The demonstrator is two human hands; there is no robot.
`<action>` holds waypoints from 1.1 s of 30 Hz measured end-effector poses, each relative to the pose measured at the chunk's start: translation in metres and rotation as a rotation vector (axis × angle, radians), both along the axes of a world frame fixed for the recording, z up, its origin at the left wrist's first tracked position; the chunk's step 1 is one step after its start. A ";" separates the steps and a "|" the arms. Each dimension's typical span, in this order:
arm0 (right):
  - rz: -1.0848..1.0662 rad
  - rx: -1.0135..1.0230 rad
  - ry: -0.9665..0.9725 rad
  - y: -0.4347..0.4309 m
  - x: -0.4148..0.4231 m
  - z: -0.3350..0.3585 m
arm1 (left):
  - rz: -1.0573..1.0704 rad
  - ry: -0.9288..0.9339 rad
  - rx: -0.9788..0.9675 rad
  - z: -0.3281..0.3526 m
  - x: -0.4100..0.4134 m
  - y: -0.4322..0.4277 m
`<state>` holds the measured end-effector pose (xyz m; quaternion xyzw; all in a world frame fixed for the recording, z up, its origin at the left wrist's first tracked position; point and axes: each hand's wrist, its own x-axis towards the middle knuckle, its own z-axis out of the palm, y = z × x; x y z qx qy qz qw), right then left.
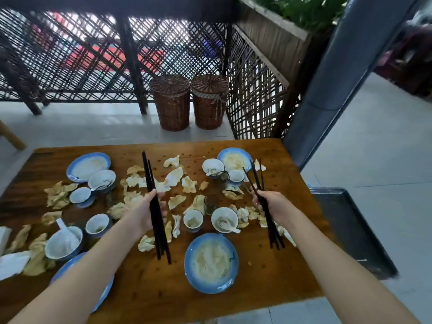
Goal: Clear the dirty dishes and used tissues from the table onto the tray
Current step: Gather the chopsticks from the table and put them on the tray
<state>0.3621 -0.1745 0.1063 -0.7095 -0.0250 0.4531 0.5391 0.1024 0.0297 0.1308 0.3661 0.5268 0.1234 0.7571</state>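
My left hand (146, 212) grips a bundle of black chopsticks (149, 176) over the middle of the wooden table (149, 284). My right hand (272, 205) grips a second bundle of black chopsticks (256, 177) over the table's right side. Blue-rimmed plates (211, 261) (87, 166), white bowls with spoons (225, 219) (64, 242), small cups (192, 220) and several crumpled tissues (174, 176) lie scattered on the table. A dark metal tray (350, 225) sits just off the table's right edge.
A small glass (211, 203) stands among the tissues. Two wicker baskets (173, 104) stand on the floor beyond the table, against a lattice screen (93, 61). A grey pillar (339, 73) rises at the right. Pale tiled floor surrounds the table.
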 end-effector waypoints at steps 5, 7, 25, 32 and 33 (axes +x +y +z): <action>-0.077 0.015 0.092 -0.059 -0.044 0.009 | -0.069 -0.004 0.003 0.000 -0.009 -0.046; -0.091 0.032 0.121 -0.080 -0.056 0.010 | -0.106 0.008 -0.003 -0.001 -0.005 -0.065; -0.247 0.094 0.069 -0.300 0.011 0.011 | -0.336 -0.061 -0.134 -0.021 0.136 -0.280; -0.316 0.058 -0.004 -0.411 0.076 -0.007 | -0.441 0.000 -0.134 -0.025 0.215 -0.395; -0.317 0.057 -0.007 -0.424 0.083 -0.010 | -0.456 0.008 -0.134 -0.025 0.223 -0.407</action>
